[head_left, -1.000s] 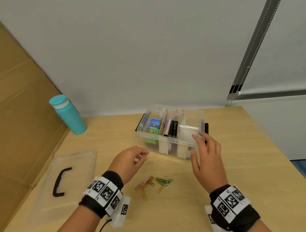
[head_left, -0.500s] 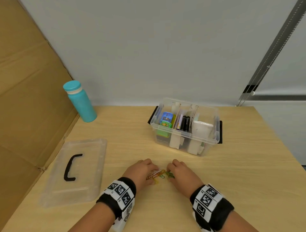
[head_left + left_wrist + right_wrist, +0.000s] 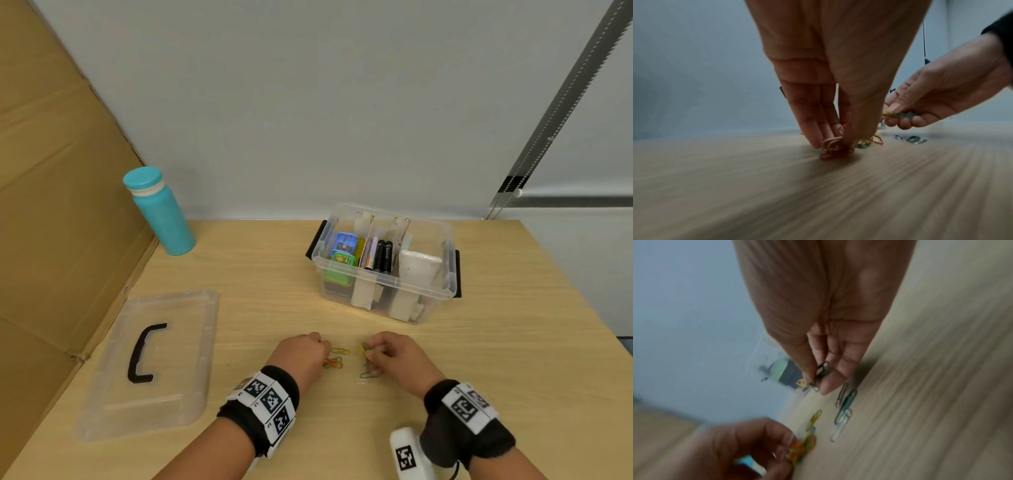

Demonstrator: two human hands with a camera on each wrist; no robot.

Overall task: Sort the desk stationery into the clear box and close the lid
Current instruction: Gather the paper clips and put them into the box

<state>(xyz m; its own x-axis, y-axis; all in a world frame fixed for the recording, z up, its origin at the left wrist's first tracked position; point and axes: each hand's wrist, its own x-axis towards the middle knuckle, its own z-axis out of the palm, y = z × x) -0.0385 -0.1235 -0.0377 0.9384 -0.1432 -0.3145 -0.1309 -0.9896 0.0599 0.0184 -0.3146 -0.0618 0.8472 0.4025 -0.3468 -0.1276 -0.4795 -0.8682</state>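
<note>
Low centre, left hand (image 3: 301, 356) pinches red-orange clips (image 3: 334, 362), right hand (image 3: 394, 356) pinches green clips (image 3: 365, 349); bare desk (image 3: 274, 274) between them and the lidless, stationery-filled clear box (image 3: 385, 294).

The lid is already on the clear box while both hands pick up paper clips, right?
Not quite. The head view shows the lid lying on the desk, left of the open clear box. The left hand and right hand are indeed picking up paper clips.

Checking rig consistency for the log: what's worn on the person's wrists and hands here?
Both hands bare, no gloves or sleeves. The left hand and right hand each have a black wristband with white square-code tags. A white tagged camera block with a thin dark cable sits under the right wrist.
</note>
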